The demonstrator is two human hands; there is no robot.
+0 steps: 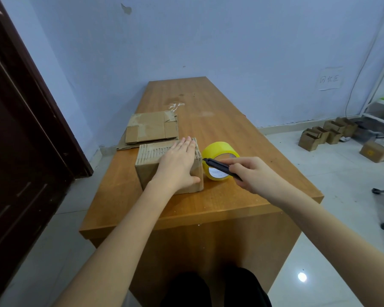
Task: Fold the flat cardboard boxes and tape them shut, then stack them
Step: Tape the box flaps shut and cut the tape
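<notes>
Fingers [187, 145] of our left hand [178, 165] lie straight and flat on top of the folded cardboard box [150, 168], thumb pressed against its right side. At eleven o'clock from it we see flat cardboard boxes [152, 129] stacked at the wooden table's [220, 111] left edge. Just right of the folded box stands the yellow tape roll [217, 149] (on its edge). Our right hand [255, 173] curls around a black cutter [217, 166], its tip touching the box's upper right corner. At three o'clock, small cardboard boxes [324, 135] sit on the tiled floor [333, 191] by the pale blue wall [208, 41].
</notes>
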